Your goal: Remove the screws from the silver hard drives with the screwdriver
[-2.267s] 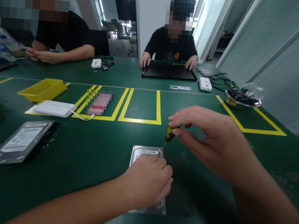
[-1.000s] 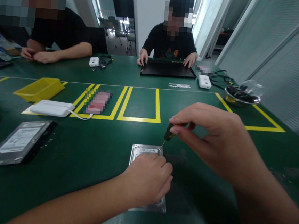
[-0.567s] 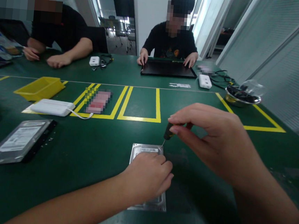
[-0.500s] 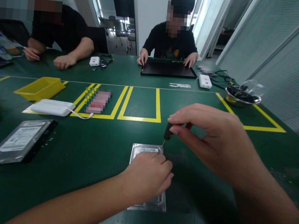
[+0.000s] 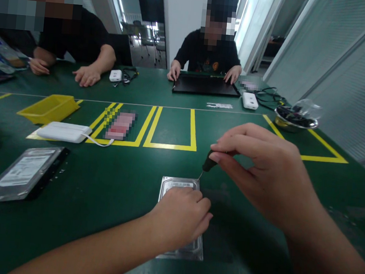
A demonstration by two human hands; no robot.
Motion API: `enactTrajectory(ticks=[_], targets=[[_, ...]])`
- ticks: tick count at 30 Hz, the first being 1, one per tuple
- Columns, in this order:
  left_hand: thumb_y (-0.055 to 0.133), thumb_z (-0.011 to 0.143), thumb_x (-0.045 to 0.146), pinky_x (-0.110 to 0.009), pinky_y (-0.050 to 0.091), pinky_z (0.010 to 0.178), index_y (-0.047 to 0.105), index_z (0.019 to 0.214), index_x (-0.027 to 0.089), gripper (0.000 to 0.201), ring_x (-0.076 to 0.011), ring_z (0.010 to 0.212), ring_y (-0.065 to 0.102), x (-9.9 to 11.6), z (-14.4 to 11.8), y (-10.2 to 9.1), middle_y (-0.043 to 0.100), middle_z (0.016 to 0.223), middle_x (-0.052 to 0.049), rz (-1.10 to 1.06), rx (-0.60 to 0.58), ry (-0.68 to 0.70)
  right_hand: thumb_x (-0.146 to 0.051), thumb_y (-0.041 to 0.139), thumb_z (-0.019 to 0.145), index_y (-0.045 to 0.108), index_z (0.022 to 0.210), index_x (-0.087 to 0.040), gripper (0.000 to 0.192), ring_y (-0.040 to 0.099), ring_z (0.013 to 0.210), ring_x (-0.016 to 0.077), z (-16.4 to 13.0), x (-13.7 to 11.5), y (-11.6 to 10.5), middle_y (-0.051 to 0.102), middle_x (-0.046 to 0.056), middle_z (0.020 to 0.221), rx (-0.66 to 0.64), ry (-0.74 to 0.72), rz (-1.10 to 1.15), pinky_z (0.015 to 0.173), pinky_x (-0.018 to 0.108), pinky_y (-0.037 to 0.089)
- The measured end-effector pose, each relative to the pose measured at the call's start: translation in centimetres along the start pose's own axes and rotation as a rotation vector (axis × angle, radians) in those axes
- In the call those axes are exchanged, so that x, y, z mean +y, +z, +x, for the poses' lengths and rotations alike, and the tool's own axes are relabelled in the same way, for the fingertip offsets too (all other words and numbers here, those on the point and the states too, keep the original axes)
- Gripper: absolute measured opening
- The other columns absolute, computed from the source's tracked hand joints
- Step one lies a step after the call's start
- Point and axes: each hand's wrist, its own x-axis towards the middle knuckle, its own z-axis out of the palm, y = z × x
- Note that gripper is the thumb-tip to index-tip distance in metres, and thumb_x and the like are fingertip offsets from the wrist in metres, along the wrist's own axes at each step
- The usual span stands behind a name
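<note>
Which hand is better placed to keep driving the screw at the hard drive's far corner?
Right. The right hand pinches the screwdriver, tip at the hard drive corner; the left hand presses the drive flat.

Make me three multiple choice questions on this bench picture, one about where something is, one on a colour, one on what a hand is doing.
1. Where does the second silver hard drive lie?
A. left of the person's hands
B. inside the yellow tray
C. on the laptop

2. What colour are the taped lines on the green table?
A. white
B. yellow
C. red

3. What does the right hand do?
A. lies flat
B. pinches a small dark-handled screwdriver
C. holds a cable

Answers: 1 A, it sits at the left edge; 2 B, the boxes are yellow; 3 B, its tip meets the silver hard drive under the left hand.
</note>
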Motion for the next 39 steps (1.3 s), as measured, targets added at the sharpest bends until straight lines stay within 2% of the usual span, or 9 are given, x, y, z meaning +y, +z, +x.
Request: enactTrajectory(ticks=[6,14,22,27,33,36,39], targets=[[0.049,0.094,0.032,-0.036,0.053,0.068,0.061,0.084,0.019,0.021,-0.0229,0.075,0.065,0.04,-0.08,0.03,0.066,0.08,-0.004,-0.015,-0.007,0.006,-0.02,0.066,0.085,0.07,0.095,-0.02,0.01,0.064,0.082,0.0178,-0.08,-0.04,-0.04,0.07,0.003,0.091,0.021,0.008,0.014,0.072,0.032,0.05],[0.049,0.095,0.031,-0.038,0.054,0.07,0.06,0.085,0.018,0.02,-0.0234,0.077,0.065,0.03,-0.04,-0.19,0.066,0.082,-0.004,-0.036,-0.026,-0.002,-0.021,0.063,0.087,0.07,0.09,-0.024,0.008,0.065,0.085,0.0204,0.24,0.11,-0.4,0.07,0.003,0.092,-0.059,0.081,0.085,0.071,0.036,0.052],[0.049,0.095,0.032,-0.038,0.054,0.07,0.06,0.085,0.018,0.02,-0.0231,0.076,0.065,0.01,-0.07,-0.22,0.066,0.081,-0.005,-0.022,-0.025,0.005,-0.015,0.059,0.086,0.072,0.099,-0.028,0.022,0.07,0.097,0.0225,0.03,0.18,-0.78,0.075,-0.001,0.104,-0.088,0.066,0.136,0.086,0.038,0.057],[0.049,0.095,0.032,-0.038,0.054,0.071,0.06,0.085,0.018,0.021,-0.0233,0.078,0.065,0.07,-0.11,-0.22,0.066,0.082,-0.005,-0.025,-0.022,0.004,-0.012,0.056,0.085,0.072,0.102,-0.025,0.026,0.069,0.104,0.0223,0.02,0.28,-0.56,0.075,0.001,0.111,-0.081,0.055,0.158,0.093,0.039,0.056],[0.049,0.095,0.031,-0.037,0.053,0.07,0.06,0.084,0.018,0.02,-0.0228,0.077,0.065,0.08,-0.11,-0.19,0.066,0.081,-0.005,-0.025,-0.017,0.003,-0.013,0.059,0.087,0.069,0.091,-0.021,0.014,0.069,0.095,0.019,0.26,0.02,-0.28,0.074,0.003,0.103,-0.072,-0.006,0.15,0.082,0.033,0.055],[0.049,0.095,0.031,-0.036,0.053,0.071,0.06,0.084,0.018,0.02,-0.0225,0.077,0.065,0.07,-0.08,-0.26,0.066,0.081,-0.005,-0.023,-0.025,-0.002,-0.015,0.059,0.087,0.07,0.099,-0.02,0.017,0.069,0.09,0.0185,0.2,0.03,-0.16,0.075,0.003,0.102,-0.082,0.01,0.112,0.078,0.032,0.054],[0.049,0.095,0.031,-0.036,0.053,0.071,0.06,0.084,0.018,0.021,-0.0224,0.077,0.065,0.08,-0.09,-0.29,0.066,0.081,-0.005,-0.031,-0.026,-0.002,-0.017,0.058,0.089,0.071,0.105,-0.019,0.021,0.07,0.094,0.0179,0.07,0.09,-0.06,0.075,0.003,0.106,-0.071,0.018,0.105,0.081,0.03,0.055]])
